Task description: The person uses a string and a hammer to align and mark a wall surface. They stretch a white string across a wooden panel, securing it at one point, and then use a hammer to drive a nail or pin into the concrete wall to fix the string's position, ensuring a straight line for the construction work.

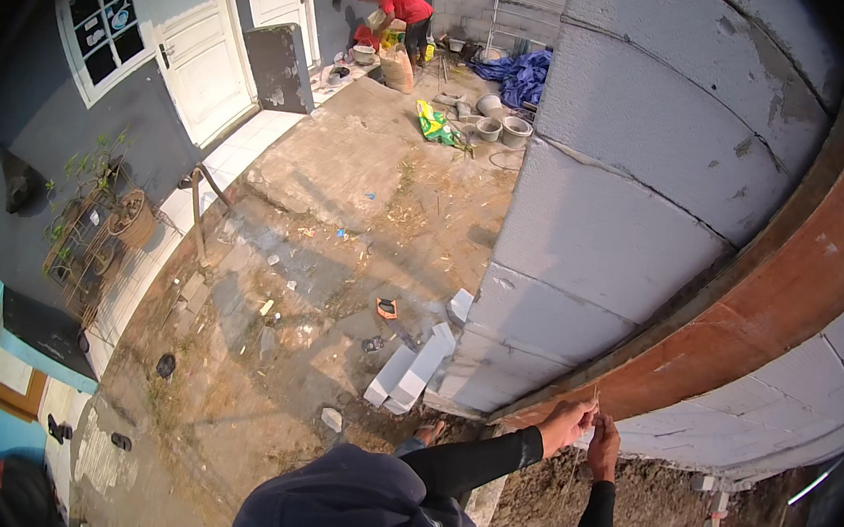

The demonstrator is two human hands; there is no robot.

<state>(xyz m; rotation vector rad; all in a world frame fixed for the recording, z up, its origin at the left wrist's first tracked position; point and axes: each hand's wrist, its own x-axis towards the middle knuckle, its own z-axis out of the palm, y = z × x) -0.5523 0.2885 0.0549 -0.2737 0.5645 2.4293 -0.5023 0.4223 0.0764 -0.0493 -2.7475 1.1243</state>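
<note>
My left hand (565, 427), with a black sleeve behind it, is closed with its fingertips pinched together. My right hand (603, 450) is closed right beside it, fingers pinched at the same spot. Between the fingertips is a thin, pale strand (596, 391), string or wire, too fine to tell; its ends stick out above and below the hands. Just behind the fingers is the lower part of a long reddish-brown board (676, 346), set along the grey block wall (604, 249). Dark navy cloth (340, 507) fills the lower middle of the view.
Pale blocks (411, 368) lie at the wall's foot, near an orange-and-black handsaw (387, 309). Loose soil (551, 506) lies below my hands. Farther off are buckets (516, 131), a blue tarp (519, 74) and a person in red (404, 6) bending over a sack (396, 69).
</note>
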